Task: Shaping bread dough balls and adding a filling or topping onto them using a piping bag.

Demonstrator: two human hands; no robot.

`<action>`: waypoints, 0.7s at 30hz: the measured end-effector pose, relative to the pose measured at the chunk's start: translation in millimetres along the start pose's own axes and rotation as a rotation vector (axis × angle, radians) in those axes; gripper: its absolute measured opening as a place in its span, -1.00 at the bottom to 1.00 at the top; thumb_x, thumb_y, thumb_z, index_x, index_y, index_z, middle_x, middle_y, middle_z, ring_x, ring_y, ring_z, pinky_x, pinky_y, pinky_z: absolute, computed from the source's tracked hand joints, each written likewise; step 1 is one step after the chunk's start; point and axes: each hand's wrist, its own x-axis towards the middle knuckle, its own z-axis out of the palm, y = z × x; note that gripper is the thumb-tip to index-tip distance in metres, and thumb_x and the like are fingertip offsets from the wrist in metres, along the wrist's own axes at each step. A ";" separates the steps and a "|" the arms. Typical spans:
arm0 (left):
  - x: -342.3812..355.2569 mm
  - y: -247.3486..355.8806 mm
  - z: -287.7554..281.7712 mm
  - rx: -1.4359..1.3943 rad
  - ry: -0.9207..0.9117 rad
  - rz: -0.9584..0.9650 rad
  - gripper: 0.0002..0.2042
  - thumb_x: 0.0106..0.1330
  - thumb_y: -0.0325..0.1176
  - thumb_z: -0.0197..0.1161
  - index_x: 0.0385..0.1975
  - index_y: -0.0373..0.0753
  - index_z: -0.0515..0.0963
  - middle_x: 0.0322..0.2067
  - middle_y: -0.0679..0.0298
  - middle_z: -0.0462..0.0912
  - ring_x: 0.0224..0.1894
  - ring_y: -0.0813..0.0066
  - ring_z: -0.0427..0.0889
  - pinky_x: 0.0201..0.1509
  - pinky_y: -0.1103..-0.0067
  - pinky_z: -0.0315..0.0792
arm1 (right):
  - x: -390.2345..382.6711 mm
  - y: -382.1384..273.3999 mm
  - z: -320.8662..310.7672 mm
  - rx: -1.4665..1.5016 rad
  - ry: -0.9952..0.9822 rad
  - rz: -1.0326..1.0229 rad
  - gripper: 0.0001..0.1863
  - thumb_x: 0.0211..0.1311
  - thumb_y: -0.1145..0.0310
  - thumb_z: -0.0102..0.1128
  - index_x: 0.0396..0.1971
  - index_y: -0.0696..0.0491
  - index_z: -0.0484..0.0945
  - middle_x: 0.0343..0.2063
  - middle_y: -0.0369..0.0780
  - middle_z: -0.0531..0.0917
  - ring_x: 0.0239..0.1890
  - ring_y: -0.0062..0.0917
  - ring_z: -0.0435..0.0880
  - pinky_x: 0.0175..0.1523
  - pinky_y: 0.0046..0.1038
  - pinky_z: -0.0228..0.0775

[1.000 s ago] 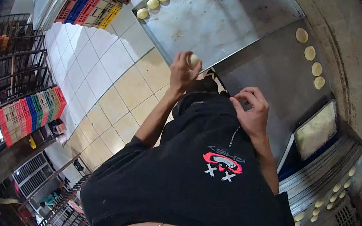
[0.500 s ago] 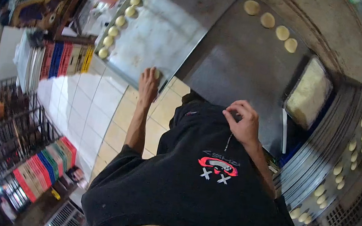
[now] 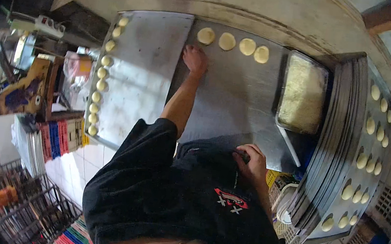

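My left hand [image 3: 195, 59] reaches out over the dark metal worktop, just short of the leftmost flattened dough round [image 3: 206, 36]. Its fingers bend downward and are closed; the back of the hand hides whatever is under them. Several flattened dough rounds [image 3: 247, 47] lie in a row along the worktop's far edge. At the front of my dark shirt hangs my right hand [image 3: 252, 161], loosely curled, with a gap between thumb and fingers and nothing visible in it. A row of small dough balls [image 3: 106, 61] lines the left side of the pale metal tray [image 3: 143, 70].
A clear tub [image 3: 303, 94] of pale crumbly shreds stands right on the worktop, with a white stick [image 3: 289, 146] by it. Beyond it, stacked metal trays [image 3: 334, 140] carry several dough balls [image 3: 361, 161]. Coloured crates [image 3: 57, 138] are at the left; a wall [image 3: 249, 15] runs behind.
My left hand has moved from a dough ball at the pale tray's near corner to the worktop's far side. My view has turned and come nearer the worktop. My right hand stays by my shirt.
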 end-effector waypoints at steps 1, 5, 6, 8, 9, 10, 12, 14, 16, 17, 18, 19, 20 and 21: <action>14.5 11.9 12.6 -0.188 0.065 -0.146 -0.69 0.23 -0.33 0.16 -0.05 -0.30 0.53 -0.03 -0.03 0.50 0.03 -0.06 0.48 0.07 0.18 0.42 | -1.2 2.0 -2.6 -0.008 0.030 0.021 -0.76 0.08 0.35 0.37 -0.26 0.11 0.63 -0.28 -0.13 0.64 -0.21 -0.28 0.66 -0.15 -0.37 0.52; 78.2 -19.9 50.6 -0.915 0.252 -0.473 -0.82 0.25 -0.41 0.16 -0.19 -0.29 0.53 -0.13 0.04 0.54 -0.04 0.12 0.52 0.00 0.26 0.48 | 10.7 6.5 0.9 0.032 0.064 0.077 -0.76 0.08 0.34 0.37 -0.26 0.12 0.63 -0.32 -0.12 0.65 -0.23 -0.26 0.66 -0.12 -0.35 0.50; 50.1 58.6 21.1 -1.059 0.069 -0.418 -0.87 0.31 -0.48 0.13 -0.19 -0.27 0.44 -0.14 0.16 0.51 -0.09 0.27 0.53 -0.07 0.31 0.52 | 5.5 18.5 0.5 0.009 0.154 0.172 -0.76 0.07 0.35 0.38 -0.27 0.12 0.63 -0.33 -0.12 0.65 -0.24 -0.27 0.67 -0.12 -0.35 0.50; 63.1 9.4 19.8 -1.278 0.191 -0.219 -0.87 0.34 -0.47 0.12 -0.16 -0.25 0.39 -0.12 0.20 0.50 -0.09 0.30 0.54 -0.10 0.33 0.54 | 28.1 -9.5 -5.9 0.026 0.100 0.075 -0.76 0.06 0.36 0.39 -0.27 0.12 0.64 -0.34 -0.12 0.65 -0.27 -0.29 0.66 -0.14 -0.37 0.49; 64.5 -17.7 18.2 -1.489 0.271 0.002 -0.85 0.38 -0.46 0.11 -0.14 -0.24 0.33 -0.10 0.23 0.48 -0.09 0.34 0.55 -0.13 0.35 0.55 | 39.2 -19.7 -5.2 0.032 0.062 0.010 -0.76 0.05 0.37 0.39 -0.27 0.11 0.64 -0.34 -0.13 0.66 -0.29 -0.31 0.66 -0.15 -0.39 0.49; 46.2 -7.3 2.7 -1.490 0.252 -0.002 -0.85 0.38 -0.46 0.11 -0.14 -0.24 0.33 -0.10 0.23 0.48 -0.09 0.34 0.55 -0.13 0.35 0.55 | 44.7 -19.4 -3.3 0.071 0.108 0.002 -0.78 0.08 0.36 0.39 -0.28 0.12 0.64 -0.36 -0.17 0.67 -0.33 -0.45 0.65 -0.18 -0.45 0.47; -11.3 55.1 -75.7 -1.829 -0.132 0.061 -0.82 0.44 -0.43 0.07 -0.05 -0.21 0.28 -0.03 0.19 0.47 -0.04 0.30 0.56 -0.11 0.35 0.57 | 48.2 -14.6 -13.8 0.188 0.190 0.078 -0.79 0.11 0.37 0.38 -0.28 0.13 0.64 -0.35 -0.19 0.68 -0.31 -0.50 0.65 -0.19 -0.48 0.47; -53.5 62.3 -145.9 -1.936 -0.372 -0.160 -0.84 0.47 -0.40 0.04 -0.04 -0.17 0.30 -0.03 0.18 0.50 0.02 0.30 0.57 -0.06 0.38 0.57 | 55.1 -21.6 -21.8 0.307 0.208 0.097 -0.80 0.14 0.37 0.37 -0.27 0.14 0.63 -0.33 -0.21 0.70 -0.29 -0.55 0.64 -0.20 -0.50 0.46; -94.8 53.7 -186.1 -1.972 -0.527 -0.176 -0.80 0.47 -0.40 0.02 0.02 -0.16 0.30 -0.01 0.15 0.51 0.02 0.28 0.58 -0.05 0.37 0.56 | 67.3 -27.1 -23.9 0.877 0.253 0.173 -0.81 0.21 0.41 0.33 -0.23 0.16 0.62 -0.30 -0.23 0.70 -0.26 -0.59 0.65 -0.16 -0.54 0.48; -115.9 50.0 -203.4 -2.010 -0.688 -0.185 -0.76 0.47 -0.39 -0.01 0.09 -0.15 0.30 0.00 0.13 0.53 0.02 0.26 0.58 -0.04 0.36 0.56 | 69.5 -35.9 -24.9 0.874 0.238 0.189 -0.81 0.21 0.41 0.33 -0.23 0.16 0.62 -0.30 -0.23 0.70 -0.26 -0.59 0.65 -0.16 -0.54 0.48; -136.7 50.6 -220.0 -2.010 -0.687 -0.211 -0.76 0.47 -0.39 -0.01 0.09 -0.15 0.30 0.00 0.13 0.53 0.02 0.26 0.58 -0.04 0.36 0.56 | 69.2 -47.2 -25.4 1.048 0.194 0.165 -0.79 0.25 0.40 0.29 -0.19 0.19 0.61 -0.29 -0.21 0.71 -0.28 -0.59 0.65 -0.12 -0.56 0.47; -152.8 53.6 -231.1 -1.971 -0.794 -0.249 -0.72 0.47 -0.34 -0.04 0.14 -0.17 0.30 0.03 0.12 0.54 0.03 0.25 0.57 -0.01 0.34 0.54 | 67.9 -50.2 -25.0 1.223 0.152 0.132 -0.77 0.29 0.40 0.26 -0.14 0.22 0.59 -0.29 -0.19 0.71 -0.30 -0.58 0.65 -0.08 -0.57 0.47; -162.2 54.8 -236.1 -1.929 -0.894 -0.279 -0.66 0.48 -0.29 -0.07 0.19 -0.20 0.30 0.05 0.10 0.54 0.05 0.23 0.57 0.02 0.33 0.51 | 66.7 -43.5 -19.5 1.223 0.143 0.138 -0.77 0.29 0.40 0.26 -0.14 0.22 0.59 -0.29 -0.19 0.71 -0.30 -0.58 0.65 -0.08 -0.57 0.47; -172.2 51.5 -229.8 -1.928 -0.890 -0.287 -0.66 0.48 -0.29 -0.07 0.19 -0.20 0.30 0.05 0.10 0.54 0.05 0.23 0.57 0.02 0.33 0.51 | 63.7 -30.9 -9.0 1.197 0.160 0.192 -0.75 0.28 0.41 0.26 -0.12 0.22 0.59 -0.29 -0.19 0.70 -0.30 -0.59 0.65 -0.09 -0.56 0.48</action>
